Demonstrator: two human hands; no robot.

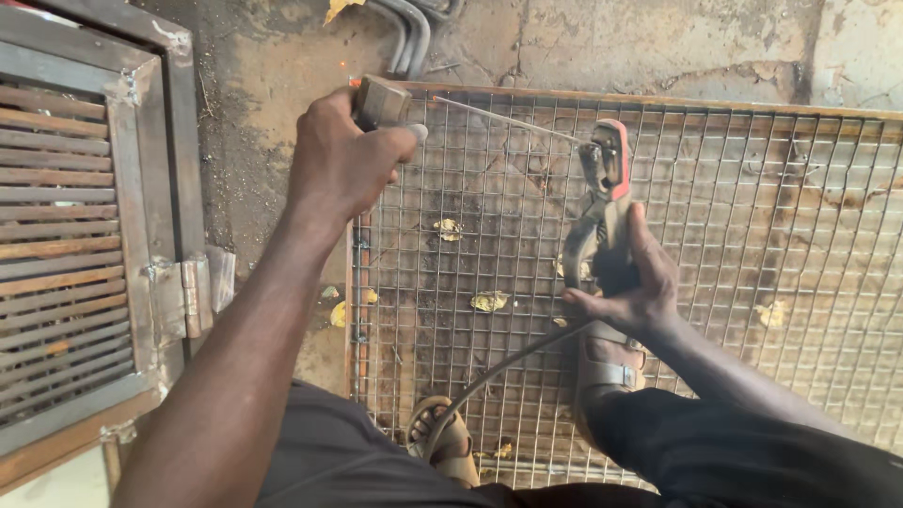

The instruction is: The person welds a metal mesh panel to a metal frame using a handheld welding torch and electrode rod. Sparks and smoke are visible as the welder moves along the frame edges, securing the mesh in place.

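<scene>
Rusty steel makes up the one wire-mesh panel with its flat bar frame (658, 99), which lies on the concrete ground under both hands. The left hand (343, 165) is clenched around one small grey metal hammer head (379, 102) at the panel's upper left corner. The right hand (628, 273) grips the handle of one grey welding electrode holder with a red-edged clamp (602, 188); its fingers wrap the lower part of the handle. One thin straight welding rod (508, 119) runs from the clamp up and left toward the hammer, low over the mesh. One dark cable (499, 372) trails from the holder down between the person's two sandalled feet (607, 362), which stand on the mesh. About six yellow dry leaves (489, 301) lie scattered on the wires. To the left lies one louvred metal frame with a hinge (141, 235).
</scene>
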